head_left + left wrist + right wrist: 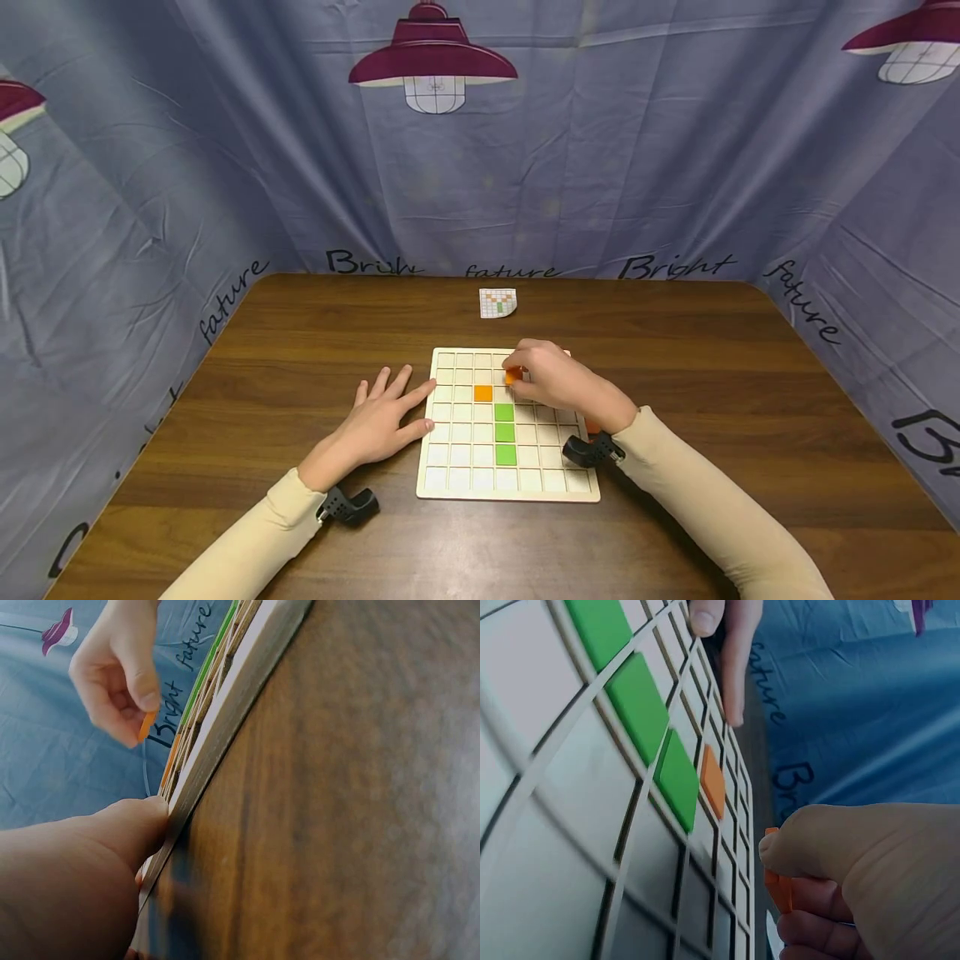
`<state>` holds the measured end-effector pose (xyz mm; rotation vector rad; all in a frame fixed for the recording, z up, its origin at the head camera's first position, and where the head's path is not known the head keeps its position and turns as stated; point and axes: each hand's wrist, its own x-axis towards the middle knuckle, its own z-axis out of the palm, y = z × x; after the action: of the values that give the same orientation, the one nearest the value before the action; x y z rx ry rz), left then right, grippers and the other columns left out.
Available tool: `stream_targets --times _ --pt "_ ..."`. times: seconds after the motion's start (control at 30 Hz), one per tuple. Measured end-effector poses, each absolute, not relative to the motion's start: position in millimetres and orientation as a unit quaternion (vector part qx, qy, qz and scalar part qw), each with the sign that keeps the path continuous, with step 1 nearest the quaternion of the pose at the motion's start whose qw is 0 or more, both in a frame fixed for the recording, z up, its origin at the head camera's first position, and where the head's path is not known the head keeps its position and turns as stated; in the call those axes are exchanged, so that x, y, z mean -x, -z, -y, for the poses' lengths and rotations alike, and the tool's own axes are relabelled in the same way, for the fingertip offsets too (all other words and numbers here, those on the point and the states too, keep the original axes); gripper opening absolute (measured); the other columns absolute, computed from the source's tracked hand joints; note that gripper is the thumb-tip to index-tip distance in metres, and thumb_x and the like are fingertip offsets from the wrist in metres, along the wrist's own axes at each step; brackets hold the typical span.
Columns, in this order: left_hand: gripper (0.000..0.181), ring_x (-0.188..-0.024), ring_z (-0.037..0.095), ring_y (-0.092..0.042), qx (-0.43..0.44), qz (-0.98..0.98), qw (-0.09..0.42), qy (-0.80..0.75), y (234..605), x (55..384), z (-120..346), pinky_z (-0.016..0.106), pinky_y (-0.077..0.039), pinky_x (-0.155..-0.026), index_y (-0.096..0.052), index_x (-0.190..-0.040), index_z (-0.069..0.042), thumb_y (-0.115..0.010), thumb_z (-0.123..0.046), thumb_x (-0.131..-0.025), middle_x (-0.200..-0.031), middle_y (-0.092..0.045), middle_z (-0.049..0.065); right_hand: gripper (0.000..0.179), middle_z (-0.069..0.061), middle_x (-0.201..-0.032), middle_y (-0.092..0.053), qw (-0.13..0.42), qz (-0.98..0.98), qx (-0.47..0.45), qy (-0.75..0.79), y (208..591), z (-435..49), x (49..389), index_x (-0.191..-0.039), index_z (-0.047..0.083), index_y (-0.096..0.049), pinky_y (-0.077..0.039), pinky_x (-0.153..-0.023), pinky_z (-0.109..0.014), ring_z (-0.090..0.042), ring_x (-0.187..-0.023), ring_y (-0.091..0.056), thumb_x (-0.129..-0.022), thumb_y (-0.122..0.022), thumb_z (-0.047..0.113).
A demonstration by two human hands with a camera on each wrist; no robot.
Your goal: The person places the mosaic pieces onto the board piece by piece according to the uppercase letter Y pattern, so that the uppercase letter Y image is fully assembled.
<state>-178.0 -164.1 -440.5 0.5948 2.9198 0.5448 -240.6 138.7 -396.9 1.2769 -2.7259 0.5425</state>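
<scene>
Orange tile (513, 377) pinched btwn thumb & fingertips of R hand (558, 381), held above far half of board (507, 490); L hand (372, 426) has fingers spread, gripping nothing, thumb & index at board's L edge; 2nd orange tile (483, 393) & column of 3 green tiles (505, 432) sit in cells; small printed paper (498, 303) on worktop (315, 333), beyond board; blue curtain (510, 183) behind.

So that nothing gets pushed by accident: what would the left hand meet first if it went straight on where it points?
Most likely the grid board: the left hand has its index finger and thumb at the left edge, perhaps touching; exact contact is unclear.
</scene>
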Motion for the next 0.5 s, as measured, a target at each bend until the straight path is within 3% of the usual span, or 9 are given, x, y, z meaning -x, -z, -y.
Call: stream_targets --times 0.2,0.5 --pt "0.061 -0.152 0.057 -0.017 -0.196 -0.963 0.056 -0.179 440 178 164 0.081 -0.015 -0.113 -0.043 -0.157 -0.025 -0.058 -0.045 -0.102 -0.166 -0.026 0.025 0.005 -0.005 -0.079 -0.062 0.037 0.882 -0.437 -0.175 398 -116 246 -0.089 0.007 -0.074 -0.039 -0.064 -0.023 -0.011 -0.071 -0.045 -0.087 -0.072 0.003" --pt "0.061 -0.152 0.057 -0.017 -0.194 -0.963 0.059 -0.178 439 178 164 0.081 -0.015 -0.113 -0.043 -0.157 -0.025 -0.057 -0.046 -0.102 -0.166 -0.026 0.025 0.005 -0.003 -0.084 -0.065 0.015 0.886 -0.43 -0.172 401 -89 254 -0.092 0.008 -0.075 -0.042 -0.068 -0.024 -0.012 -0.075 -0.048 -0.09 -0.071 0.006"
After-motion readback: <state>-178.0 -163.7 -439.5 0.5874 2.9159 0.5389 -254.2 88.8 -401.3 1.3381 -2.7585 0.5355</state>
